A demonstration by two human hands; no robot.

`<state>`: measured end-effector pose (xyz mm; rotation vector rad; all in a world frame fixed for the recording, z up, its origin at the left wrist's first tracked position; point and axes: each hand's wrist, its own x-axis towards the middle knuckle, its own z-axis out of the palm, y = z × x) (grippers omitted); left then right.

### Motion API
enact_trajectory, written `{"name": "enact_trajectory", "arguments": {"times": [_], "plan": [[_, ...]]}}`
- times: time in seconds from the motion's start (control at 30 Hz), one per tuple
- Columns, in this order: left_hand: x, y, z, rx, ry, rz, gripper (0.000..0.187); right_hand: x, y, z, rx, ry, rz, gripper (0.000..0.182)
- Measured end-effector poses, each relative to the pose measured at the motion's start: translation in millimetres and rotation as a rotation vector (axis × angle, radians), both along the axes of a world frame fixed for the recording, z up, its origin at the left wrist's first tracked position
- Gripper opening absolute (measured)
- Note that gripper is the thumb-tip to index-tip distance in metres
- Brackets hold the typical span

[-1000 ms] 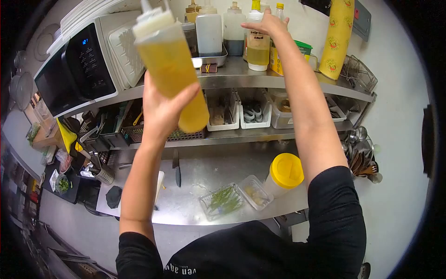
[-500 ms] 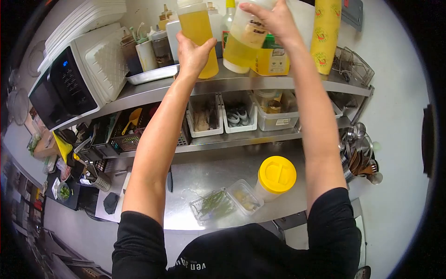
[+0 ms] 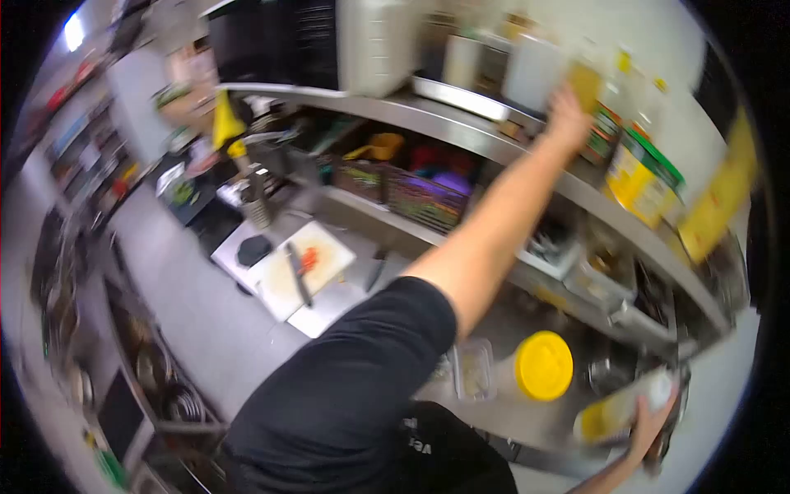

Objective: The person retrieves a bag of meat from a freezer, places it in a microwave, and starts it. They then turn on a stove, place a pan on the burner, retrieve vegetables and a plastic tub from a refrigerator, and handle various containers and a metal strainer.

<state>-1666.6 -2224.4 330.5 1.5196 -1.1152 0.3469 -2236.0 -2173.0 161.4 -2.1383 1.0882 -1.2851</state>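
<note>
My left hand (image 3: 568, 119) reaches up to the shelf, its fingers around a bottle of yellow liquid (image 3: 587, 82) that stands there, blurred by motion. At the lower right, my right hand (image 3: 650, 424) grips a squeeze bottle (image 3: 607, 418) with yellow liquid inside, tilted nearly on its side above the counter's right end. A tub with a round yellow lid (image 3: 544, 365) stands on the counter to the left of that bottle. Beside the tub lies a clear plastic container (image 3: 475, 370), partly seen past my left arm.
The steel shelf (image 3: 461, 132) carries a microwave (image 3: 276, 45), several bottles, a yellow jug with a green cap (image 3: 643, 174) and a yellow roll (image 3: 720, 193). Bins sit below it. A knife (image 3: 299, 276) and chopped red pieces (image 3: 309, 260) lie on a cutting board (image 3: 333, 255).
My right hand has brought its bottle down from shelf height to the counter's right end. My left hand remains on its bottle at the shelf. The view has turned left and tilted.
</note>
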Motion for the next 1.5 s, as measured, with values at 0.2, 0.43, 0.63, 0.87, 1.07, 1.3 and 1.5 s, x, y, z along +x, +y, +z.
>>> {"name": "enact_trajectory", "arguments": {"times": [0.2, 0.43, 0.63, 0.87, 1.07, 1.3, 1.5], "plan": [[-7, -14, -25, -0.075, -0.385, 0.510, 0.085, -20, -40, -199, 0.072, 0.027, -0.168, 0.079], [-24, 60, -20, 0.002, -0.404, 0.142, 0.032, 29, 1, -263, 0.085, 0.081, -0.171, 0.084], [-13, 36, -32, -0.062, -0.087, 0.028, 0.017, 18, 9, -279, 0.132, 0.058, -0.327, 0.087], [-10, 26, -37, 0.025, -0.076, 0.060, 0.018, -11, -17, -290, -0.060, 0.088, -0.256, 0.088], [-32, 91, -34, -0.296, -0.500, 0.053, 0.031, 52, 29, -163, -0.483, 0.156, -0.548, 0.074], [-74, 224, -179, -0.353, -0.623, -0.185, 0.049, 151, 13, -116, -0.395, 0.100, -0.207, 0.031], [-83, 425, -326, 0.021, -0.144, 0.196, 0.055, 227, 36, -141, -0.403, 0.042, 0.024, 0.024]]}}
